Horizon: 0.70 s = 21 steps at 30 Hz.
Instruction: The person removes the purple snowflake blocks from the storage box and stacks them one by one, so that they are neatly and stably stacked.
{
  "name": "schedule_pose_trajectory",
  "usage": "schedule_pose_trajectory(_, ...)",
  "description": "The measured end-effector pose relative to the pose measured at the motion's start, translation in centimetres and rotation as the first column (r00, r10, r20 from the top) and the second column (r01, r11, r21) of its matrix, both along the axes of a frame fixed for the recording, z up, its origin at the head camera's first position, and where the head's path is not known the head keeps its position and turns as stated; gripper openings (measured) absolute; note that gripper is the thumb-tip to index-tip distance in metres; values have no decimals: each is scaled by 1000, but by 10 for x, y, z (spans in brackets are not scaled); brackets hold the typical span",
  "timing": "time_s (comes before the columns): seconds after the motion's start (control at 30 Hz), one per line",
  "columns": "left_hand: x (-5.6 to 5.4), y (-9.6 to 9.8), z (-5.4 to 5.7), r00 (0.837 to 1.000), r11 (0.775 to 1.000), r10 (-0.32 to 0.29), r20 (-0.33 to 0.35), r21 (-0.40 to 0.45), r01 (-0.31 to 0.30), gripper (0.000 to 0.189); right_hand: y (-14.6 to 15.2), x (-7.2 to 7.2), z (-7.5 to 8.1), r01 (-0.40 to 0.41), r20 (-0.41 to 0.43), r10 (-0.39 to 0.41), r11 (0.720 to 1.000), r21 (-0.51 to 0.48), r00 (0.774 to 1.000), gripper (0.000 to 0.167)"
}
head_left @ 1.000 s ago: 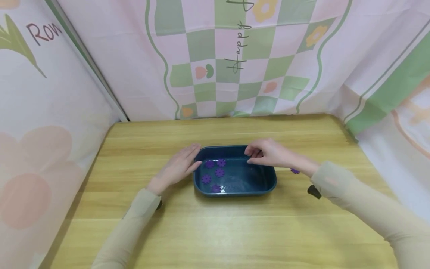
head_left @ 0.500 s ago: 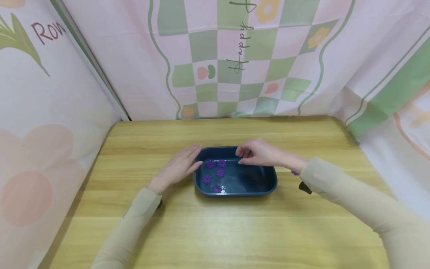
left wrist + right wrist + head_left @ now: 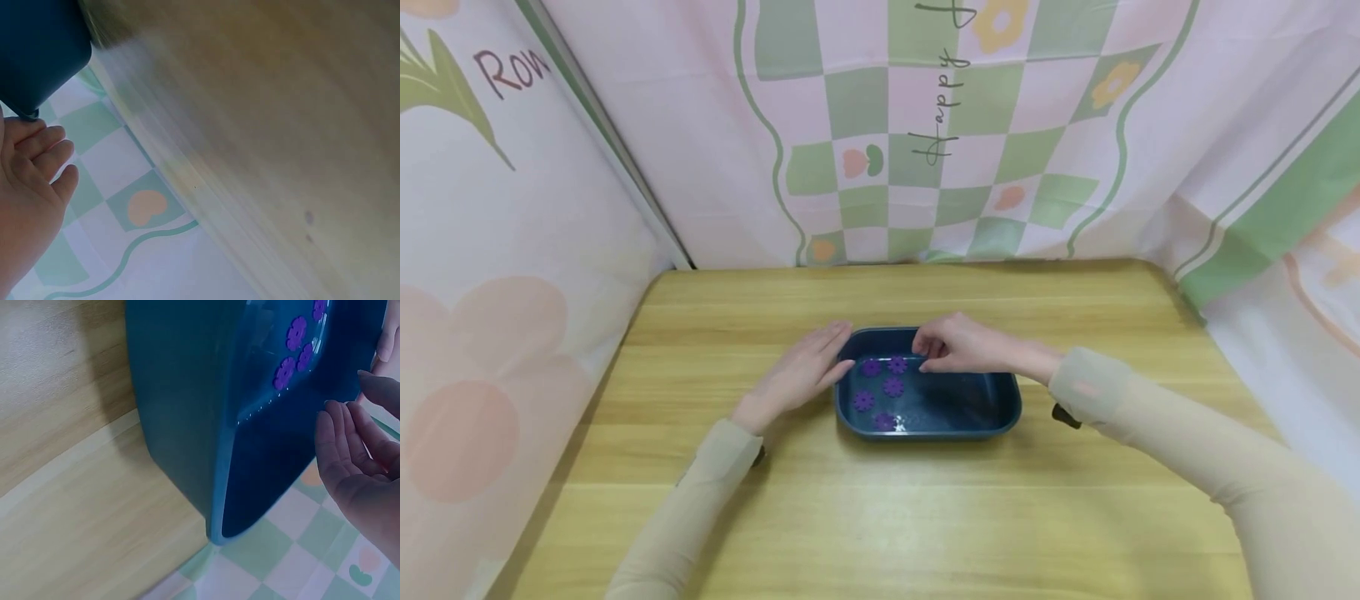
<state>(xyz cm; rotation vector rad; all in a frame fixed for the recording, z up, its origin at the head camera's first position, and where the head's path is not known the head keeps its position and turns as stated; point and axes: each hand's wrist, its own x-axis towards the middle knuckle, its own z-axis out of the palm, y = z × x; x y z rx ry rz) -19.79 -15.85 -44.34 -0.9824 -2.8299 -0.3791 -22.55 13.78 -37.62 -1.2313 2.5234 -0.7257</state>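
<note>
A dark blue rectangular tub (image 3: 955, 432) stands on the wooden table. Several purple flower-shaped plastic discs (image 3: 863, 401) lie on its floor, toward the left end; the right wrist view shows some of these discs (image 3: 297, 333) too. My left hand (image 3: 797, 371) rests against the tub's left rim, fingers extended and thumb at the edge; in the left wrist view its fingertips (image 3: 47, 123) meet the rim. Above the tub's far side hovers my right hand (image 3: 962, 346). Its fingers bend loosely, and the right wrist view shows a gap between thumb and fingers (image 3: 347, 447), with nothing seen there.
The wooden table (image 3: 880, 517) extends around the tub. A patterned curtain (image 3: 917, 167) hangs along its back edge, with further printed cloth (image 3: 467, 375) at the left and right sides. Each sleeve cuff carries a small black item (image 3: 1065, 416) underneath.
My right hand has moved left over the tub, toward the discs. Its forearm now covers the spot where a purple disc showed on the table at the right. My left hand stays at the rim.
</note>
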Motion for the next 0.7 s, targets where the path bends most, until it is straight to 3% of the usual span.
schedule_pose_trajectory(0.27, 0, 0, 0, 1000, 1000, 3, 12, -5, -3, 60, -10, 0, -7, -30, 14, 29, 999, 20, 999, 20)
schedule_pose_trajectory(0.7, 0, 0, 3, 999, 1000, 7, 39, -4, -7, 61, -20, 4, -23, -7, 42, 5, 998, 60, 999, 21)
